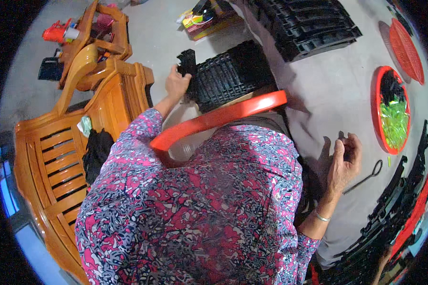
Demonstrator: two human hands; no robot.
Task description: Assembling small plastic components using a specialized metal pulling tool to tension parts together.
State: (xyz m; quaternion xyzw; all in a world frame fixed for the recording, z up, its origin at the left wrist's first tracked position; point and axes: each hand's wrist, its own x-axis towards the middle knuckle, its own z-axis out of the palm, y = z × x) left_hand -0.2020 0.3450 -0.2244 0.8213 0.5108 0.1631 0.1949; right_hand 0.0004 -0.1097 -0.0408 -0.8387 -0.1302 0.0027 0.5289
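Note:
My left hand [177, 84] pinches a black ridged plastic piece [187, 61] at the left end of a row of similar black plastic strips [226, 78]. The row lies packed together just beyond a red basin rim [223, 118] that crosses in front of my lap. My right hand [343, 164] is held out to the right over the floor, its fingers curled. A small dark bit [341, 135] shows by its fingertips; what it is, I cannot make out. Near that hand, a metal rod with a looped end [369, 177] lies on the floor.
Left stands a wooden bench [64, 166] with a black cloth [98, 154] on it. A larger black plastic stack [309, 26] sits ahead. Rightward are a red basket [376, 111] of green and black pieces, another red basket [406, 52] and long black strips [390, 209].

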